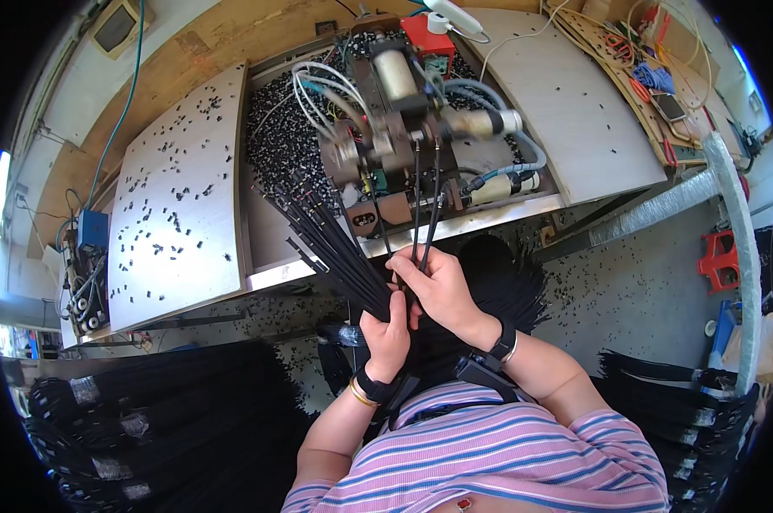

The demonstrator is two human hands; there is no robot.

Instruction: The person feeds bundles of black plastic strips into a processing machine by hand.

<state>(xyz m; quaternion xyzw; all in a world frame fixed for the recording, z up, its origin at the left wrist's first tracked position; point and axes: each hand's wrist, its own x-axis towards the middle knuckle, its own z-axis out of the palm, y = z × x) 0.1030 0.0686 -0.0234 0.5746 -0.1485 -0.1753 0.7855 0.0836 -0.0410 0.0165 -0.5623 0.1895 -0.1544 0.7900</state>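
My left hand (386, 332) grips a thick bundle of thin black rods (331, 244) that fans up and to the left toward the bench. My right hand (436, 284) pinches two black rods (426, 205) and holds them upright, their tips reaching into the small machine (395, 128) on the bench. The machine has metal cylinders, white and blue hoses and a red box behind it. Both wrists wear dark bands; the left also has a gold bangle.
Small black pieces (284, 141) fill the tray around the machine and dot the pale board (181, 188) at left. Bundles of black rods (147, 427) lie low left and low right (694, 410). A grey board (566, 103) and tools sit right.
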